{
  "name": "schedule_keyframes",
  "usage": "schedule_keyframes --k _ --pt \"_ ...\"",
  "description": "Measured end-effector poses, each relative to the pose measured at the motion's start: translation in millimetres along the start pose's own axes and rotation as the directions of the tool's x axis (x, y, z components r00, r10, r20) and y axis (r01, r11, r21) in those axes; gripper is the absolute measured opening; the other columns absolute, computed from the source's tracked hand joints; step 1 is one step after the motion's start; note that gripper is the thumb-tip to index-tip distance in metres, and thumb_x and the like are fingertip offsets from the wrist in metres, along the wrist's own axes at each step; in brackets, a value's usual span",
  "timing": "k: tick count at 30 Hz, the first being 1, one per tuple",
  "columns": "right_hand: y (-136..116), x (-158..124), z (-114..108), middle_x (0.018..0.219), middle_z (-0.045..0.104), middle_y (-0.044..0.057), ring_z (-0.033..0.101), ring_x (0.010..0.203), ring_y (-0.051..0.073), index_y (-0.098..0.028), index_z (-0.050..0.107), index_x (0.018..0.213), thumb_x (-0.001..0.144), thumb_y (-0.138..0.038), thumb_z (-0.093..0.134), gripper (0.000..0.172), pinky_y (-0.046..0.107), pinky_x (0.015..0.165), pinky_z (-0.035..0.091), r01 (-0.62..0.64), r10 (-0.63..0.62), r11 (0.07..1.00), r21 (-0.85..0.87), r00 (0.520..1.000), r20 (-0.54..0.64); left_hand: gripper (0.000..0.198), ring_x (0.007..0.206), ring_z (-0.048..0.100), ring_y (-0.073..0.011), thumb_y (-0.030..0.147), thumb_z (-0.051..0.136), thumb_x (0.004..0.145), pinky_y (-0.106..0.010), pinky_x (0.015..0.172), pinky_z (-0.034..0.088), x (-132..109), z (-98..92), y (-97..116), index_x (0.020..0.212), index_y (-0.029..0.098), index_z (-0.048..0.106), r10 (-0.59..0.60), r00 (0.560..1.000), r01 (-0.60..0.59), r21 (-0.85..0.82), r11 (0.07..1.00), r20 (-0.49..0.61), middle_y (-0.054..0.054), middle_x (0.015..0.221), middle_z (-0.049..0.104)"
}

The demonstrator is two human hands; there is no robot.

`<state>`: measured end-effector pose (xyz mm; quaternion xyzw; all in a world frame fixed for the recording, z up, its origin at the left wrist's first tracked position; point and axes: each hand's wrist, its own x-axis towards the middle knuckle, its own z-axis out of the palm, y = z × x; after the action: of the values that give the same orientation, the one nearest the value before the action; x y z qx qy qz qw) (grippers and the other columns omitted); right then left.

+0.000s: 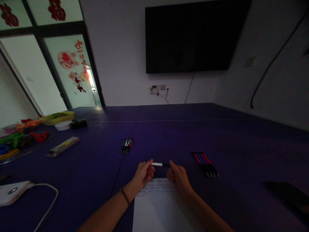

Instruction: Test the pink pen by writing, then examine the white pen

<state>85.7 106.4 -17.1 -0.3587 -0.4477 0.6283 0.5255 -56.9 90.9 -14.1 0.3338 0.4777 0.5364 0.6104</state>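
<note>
A white pen with a black grip (158, 164) lies level between my two hands, above the top edge of a sheet of paper. My left hand (144, 174) pinches its left end, and my right hand (177, 175) pinches the black right end. The sheet of paper (161, 209) has handwritten lines near its top and lies under my wrists. To the right, several pens with pink, blue and purple barrels (205, 163) rest side by side. Farther off to the left sits a small bunch of pens with green, white and pink barrels (126, 145).
At left are a long narrow box (63, 146), a white device with a cable (14, 192), colourful plastic items (15, 140), a yellow basket (57, 118) and a white round container (63, 125). A dark flat object (288, 195) lies at right on the purple table (101, 167).
</note>
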Motion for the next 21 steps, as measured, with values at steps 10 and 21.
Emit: schedule_keyframes --k 10,21 --pt "-0.1 5.5 -7.7 0.028 0.018 -0.007 0.018 0.028 0.003 -0.019 0.026 0.030 0.067 -0.049 0.052 0.054 0.022 0.033 0.007 -0.096 0.087 0.981 0.168 0.994 0.064 0.035 0.034 0.040 -0.0064 0.044 0.062 0.060 -0.020 0.036 0.026 0.2 3.0 -4.0 0.059 0.009 0.059 0.114 0.979 -0.120 0.025 0.992 0.166 -0.002 0.044 0.052" --pt "1.0 4.5 -5.7 0.032 0.016 -0.010 0.016 0.029 0.003 -0.020 0.022 0.038 0.065 -0.048 0.056 0.051 0.020 0.032 0.008 -0.102 0.102 0.978 0.182 0.995 0.009 0.037 0.031 0.028 -0.0030 0.047 0.059 0.060 -0.021 0.035 0.013 -2.1 1.5 -3.5 0.051 0.012 0.054 0.082 0.976 -0.114 0.153 0.982 0.203 0.003 0.036 0.042"
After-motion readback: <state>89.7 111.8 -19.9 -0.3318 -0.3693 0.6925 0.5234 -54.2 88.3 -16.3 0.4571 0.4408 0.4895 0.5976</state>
